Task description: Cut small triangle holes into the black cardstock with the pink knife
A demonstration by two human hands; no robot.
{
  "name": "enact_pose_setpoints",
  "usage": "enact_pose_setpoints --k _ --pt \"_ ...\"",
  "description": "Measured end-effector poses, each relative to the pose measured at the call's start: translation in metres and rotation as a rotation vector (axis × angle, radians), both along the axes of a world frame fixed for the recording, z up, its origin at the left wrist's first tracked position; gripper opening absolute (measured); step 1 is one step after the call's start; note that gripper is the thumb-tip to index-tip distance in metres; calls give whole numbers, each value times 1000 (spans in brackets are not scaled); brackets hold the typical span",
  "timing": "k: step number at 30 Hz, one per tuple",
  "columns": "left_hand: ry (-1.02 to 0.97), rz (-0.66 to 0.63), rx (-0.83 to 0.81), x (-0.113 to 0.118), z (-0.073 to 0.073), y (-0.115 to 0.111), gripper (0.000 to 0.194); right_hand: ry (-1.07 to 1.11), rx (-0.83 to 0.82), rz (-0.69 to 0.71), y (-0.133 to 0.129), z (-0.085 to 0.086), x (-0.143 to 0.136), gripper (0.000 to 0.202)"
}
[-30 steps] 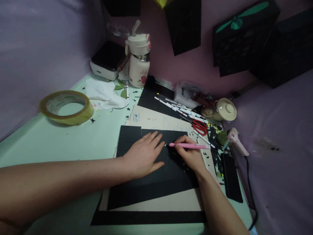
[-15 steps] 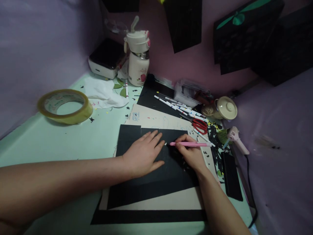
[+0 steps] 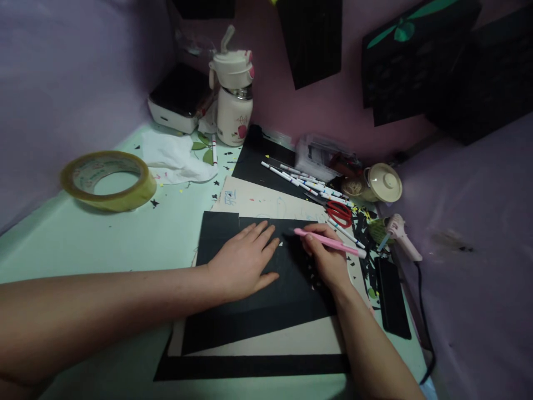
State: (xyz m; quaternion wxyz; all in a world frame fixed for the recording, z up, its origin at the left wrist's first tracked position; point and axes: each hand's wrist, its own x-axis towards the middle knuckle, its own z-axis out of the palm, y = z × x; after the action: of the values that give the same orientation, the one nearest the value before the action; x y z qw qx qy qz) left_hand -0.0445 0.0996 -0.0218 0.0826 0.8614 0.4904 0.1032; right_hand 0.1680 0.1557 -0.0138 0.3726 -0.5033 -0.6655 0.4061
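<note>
A black paper sheet (image 3: pixel 250 319) lies on a larger cream sheet (image 3: pixel 308 339) in front of me. My left hand (image 3: pixel 245 261) rests flat on the black sheet with its fingers spread. Pinched in the fingers of my right hand (image 3: pixel 327 253) is a pink pen-shaped cutter (image 3: pixel 333 243), its tip pointing left over the sheet's upper part. A small light cutout (image 3: pixel 280 244) shows just right of my left fingertips. Several small light spots show on the sheet beside my right hand.
A big tape roll (image 3: pixel 145 191) lies at the left. Behind are a white bottle (image 3: pixel 234 114), a white-and-black device (image 3: pixel 172 116) and several markers (image 3: pixel 287 179). Red-handled scissors (image 3: pixel 339 214), a pink glue gun (image 3: pixel 403 239) and a black phone (image 3: pixel 392 297) lie at the right.
My right hand has swung the pink cutter's tip up and slightly right, away from the small cutout, so the cutter now slants. My left hand stays in place on the black sheet.
</note>
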Motion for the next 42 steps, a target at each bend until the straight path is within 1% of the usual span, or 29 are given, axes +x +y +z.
enact_pose_setpoints --k 2,3,6,9,11,15,21,23,25,26,27,28,30,31,32,33,36,38,40,42 --pt "1 -1 6 0 -1 0 65 31 27 25 -2 -1 -2 22" --pt "4 -1 11 0 -1 0 65 18 57 48 -3 -2 -3 22" --pt "9 -2 20 0 0 0 66 -83 170 148 -6 -6 -6 13" --pt "8 0 28 1 1 0 67 -164 183 260 -5 -11 -6 8" --pt "10 1 30 1 2 -1 67 -186 175 286 -4 -13 -7 6" --pt "7 3 36 0 2 -2 67 -275 236 323 -1 -10 -10 2" --pt "8 -21 60 0 1 -1 66 -478 353 467 0 1 -16 13" --pt "6 -24 56 0 2 -1 65 -529 391 492 -1 0 -18 15" --pt "2 -27 54 0 2 -1 64 -514 399 500 -1 -5 -21 17" --pt "0 -26 55 0 2 -2 64 -466 393 470 0 -8 -23 17" --pt "-2 -23 57 0 2 -2 64 -394 388 410 3 -11 -24 16" --pt "-2 -20 61 0 2 -2 64 -297 388 299 7 -13 -24 14" --pt "0 -18 70 -1 1 -2 64 -84 451 -37 17 -15 -21 11" --pt "2 -20 76 -1 1 -2 64 -29 499 -179 22 -15 -17 12" --pt "4 -25 81 -1 0 -1 64 1 544 -299 27 -13 -12 13" --pt "5 -28 87 -1 0 -1 64 -9 536 -351 30 -11 -7 14" --pt "9 -31 94 -2 -1 -1 65 -102 470 -425 31 -6 7 16" --pt "8 -34 86 -2 0 -1 65 -107 426 -403 26 -4 9 19" --pt "2 -35 73 -2 1 -1 62 -50 371 -298 18 -3 6 20" --pt "-7 -30 64 -2 3 -1 59 2 284 -147 10 -1 2 14"
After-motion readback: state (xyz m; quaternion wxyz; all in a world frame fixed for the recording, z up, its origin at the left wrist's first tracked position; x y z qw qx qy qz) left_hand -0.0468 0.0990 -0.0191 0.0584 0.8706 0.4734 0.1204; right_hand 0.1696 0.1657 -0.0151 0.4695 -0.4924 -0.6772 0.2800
